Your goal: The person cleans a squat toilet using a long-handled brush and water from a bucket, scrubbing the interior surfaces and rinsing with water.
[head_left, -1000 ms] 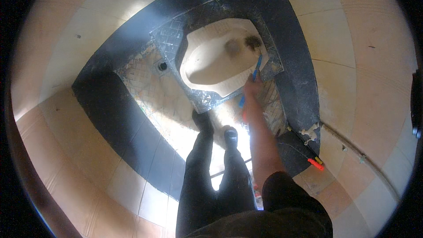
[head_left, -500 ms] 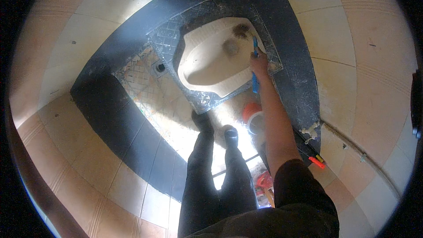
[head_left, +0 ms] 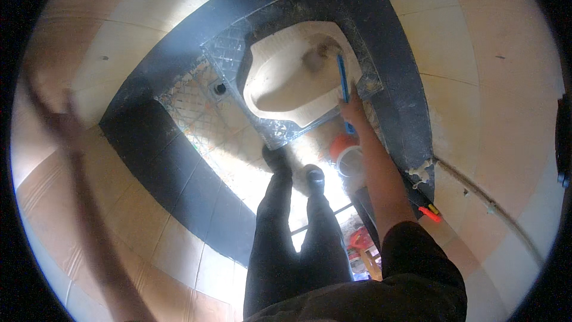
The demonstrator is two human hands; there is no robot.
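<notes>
My right hand [head_left: 353, 109] grips the blue handle of a toilet brush [head_left: 342, 75]. The handle runs up from the hand into a cream squat toilet pan [head_left: 280, 86]. The brush's dark head rests near the pan's drain hole at the upper part of the bowl. My left hand [head_left: 56, 116] is raised at the far left, blurred, against the tiled wall, and holds nothing that I can see. My two legs in dark trousers and dark shoes [head_left: 313, 176] stand just below the pan.
A black tiled border [head_left: 411, 107] frames the pan. A round floor drain [head_left: 220, 89] lies left of the pan. An orange and white bucket [head_left: 348, 155] stands beside my right shoe. A red tap handle [head_left: 430, 213] and a pipe run along the right wall.
My right hand and the brush have moved up and further into the pan. My left arm has come into view at the far left, blurred.
</notes>
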